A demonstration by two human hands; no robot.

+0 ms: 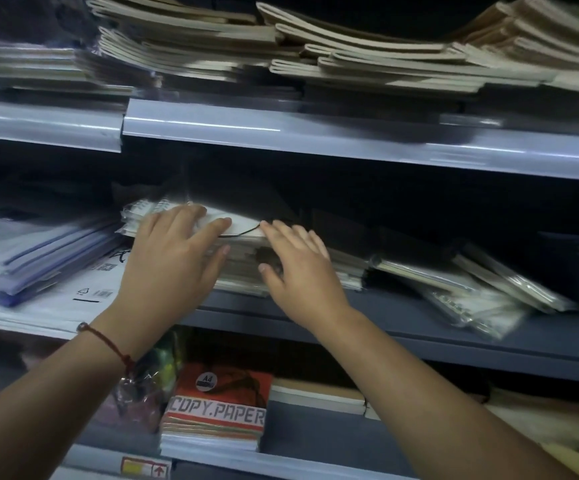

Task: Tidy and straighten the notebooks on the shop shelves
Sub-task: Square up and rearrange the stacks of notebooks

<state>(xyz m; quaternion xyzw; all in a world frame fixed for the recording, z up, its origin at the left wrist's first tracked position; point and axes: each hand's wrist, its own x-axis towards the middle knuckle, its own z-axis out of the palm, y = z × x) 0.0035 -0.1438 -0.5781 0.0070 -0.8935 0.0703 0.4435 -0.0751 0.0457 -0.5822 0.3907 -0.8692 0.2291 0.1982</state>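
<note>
Grey metal shelves point(315, 133) carry everything. At the middle shelf's front edge sits the notebook stack point(243, 251). Left hand point(173, 258) lies on its top and left side, fingers spread straight; right hand point(301, 268) presses its front, fingers straight, slightly apart.

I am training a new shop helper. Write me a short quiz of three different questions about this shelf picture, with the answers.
1. True or false: both hands touch the same stack of notebooks on the middle shelf.
2. Which wrist wears the red string bracelet? A) left B) right C) neither
3. Fill in: the orange pack on the lower shelf reads "COPY ____".

Key
1. True: the left hand lies on its top and the right hand presses its front, fingers straight.
2. A
3. PAPER
</note>
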